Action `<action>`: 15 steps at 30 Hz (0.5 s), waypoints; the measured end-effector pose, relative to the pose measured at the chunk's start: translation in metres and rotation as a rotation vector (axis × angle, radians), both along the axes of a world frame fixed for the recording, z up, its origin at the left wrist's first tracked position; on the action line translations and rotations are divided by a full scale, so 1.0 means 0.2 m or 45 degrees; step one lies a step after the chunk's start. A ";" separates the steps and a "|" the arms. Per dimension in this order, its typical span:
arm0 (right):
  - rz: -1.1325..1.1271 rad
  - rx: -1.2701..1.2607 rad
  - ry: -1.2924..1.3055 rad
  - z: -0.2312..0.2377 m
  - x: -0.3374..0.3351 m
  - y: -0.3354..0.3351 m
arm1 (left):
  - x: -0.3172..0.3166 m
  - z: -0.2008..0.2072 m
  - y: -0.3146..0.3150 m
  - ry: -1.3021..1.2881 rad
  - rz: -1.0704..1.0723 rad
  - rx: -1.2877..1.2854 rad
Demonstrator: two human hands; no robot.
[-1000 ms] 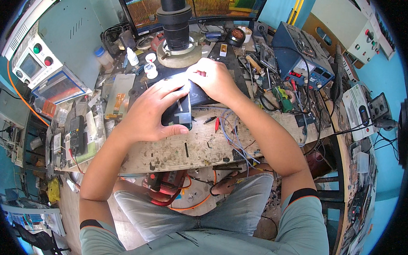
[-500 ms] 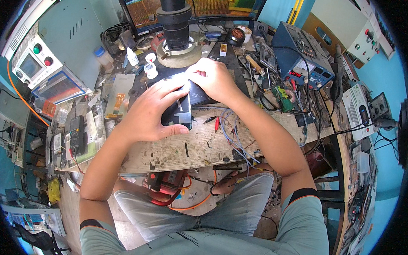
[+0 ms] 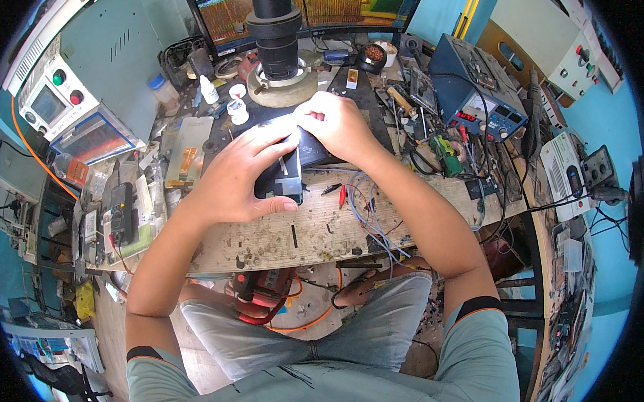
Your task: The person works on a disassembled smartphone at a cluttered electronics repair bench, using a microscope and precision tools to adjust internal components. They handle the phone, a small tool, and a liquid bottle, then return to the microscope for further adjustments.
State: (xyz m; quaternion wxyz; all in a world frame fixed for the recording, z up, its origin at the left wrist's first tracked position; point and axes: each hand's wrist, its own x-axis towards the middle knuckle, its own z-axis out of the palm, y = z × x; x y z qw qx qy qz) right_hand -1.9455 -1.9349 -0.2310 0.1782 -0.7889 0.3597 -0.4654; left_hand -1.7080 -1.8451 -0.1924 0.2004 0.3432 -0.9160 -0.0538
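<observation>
A flat dark device [image 3: 289,188] lies on the bench just beneath the left hand [image 3: 239,171], its far part hidden by the fingers and a bright patch of light. That hand holds the device, thumb bent along the near end, fingers laid across toward the far side. A black slab [image 3: 314,152] sits beside the device on its right, partly under the right hand [image 3: 342,128]. The right hand's thumb and fingers are drawn together over the far end, close to the left fingertips (whether they pinch anything, I cannot tell; the glare and knuckles cover it).

Just beyond the hands stands a black microscope column [image 3: 274,54] on a round pale base [image 3: 283,95], which crowds the far side of the work. To its left are a small white jar [image 3: 237,113] and a white dropper bottle [image 3: 208,91]. Nearer the person, right of the device, lie a red clip [image 3: 342,196] and a black clip [image 3: 331,188], with loose wires [image 3: 372,220] spread under the right forearm. Farther out, a pale tray [image 3: 195,133] rests at left, a blue power unit [image 3: 474,100] at right, and a monitor [image 3: 364,14] behind.
</observation>
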 end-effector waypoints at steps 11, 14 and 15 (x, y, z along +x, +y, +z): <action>0.002 -0.001 -0.021 0.00 0.00 0.00 | 0.00 0.00 0.00 -0.009 -0.002 -0.027; -0.006 0.004 -0.010 0.00 0.00 0.00 | 0.00 0.00 0.00 -0.013 -0.001 -0.023; -0.006 -0.001 -0.006 0.00 0.00 0.00 | 0.00 0.00 0.00 -0.012 -0.002 -0.020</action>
